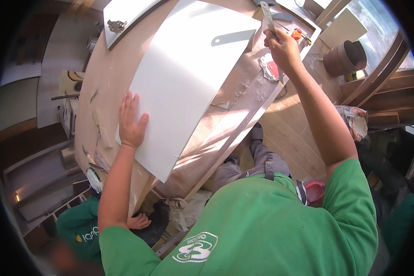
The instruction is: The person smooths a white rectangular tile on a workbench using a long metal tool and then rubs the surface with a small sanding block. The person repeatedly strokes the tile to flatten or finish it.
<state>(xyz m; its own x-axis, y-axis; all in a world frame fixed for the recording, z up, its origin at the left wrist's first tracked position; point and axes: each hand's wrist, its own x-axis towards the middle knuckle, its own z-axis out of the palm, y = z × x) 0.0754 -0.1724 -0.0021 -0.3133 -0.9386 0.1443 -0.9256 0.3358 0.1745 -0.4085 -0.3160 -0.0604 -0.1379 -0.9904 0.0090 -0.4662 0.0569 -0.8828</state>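
Observation:
A large white panel [179,82] lies across the wooden worktable [107,72] in front of me, partly in bright sunlight. My left hand [131,120] rests flat near its left edge, fingers spread and gripping nothing. Above the table's right side, my right hand [283,46] is closed around a flat metal strip [267,15], which looks like a steel ruler. The strip sticks out above and below the fist, and its upper end has a hole. Its shadow falls on the panel. Below this hand lies crumpled white wrapping [267,67] with something red inside.
A white door [131,13] with a metal hinge [116,26] lies at the far left. Thin shavings [241,95], a small orange bottle [296,33] and a wooden-handled brush [103,132] are on the table. A brown bucket [343,58] stands right. A co-worker's hand [139,221] shows lower left.

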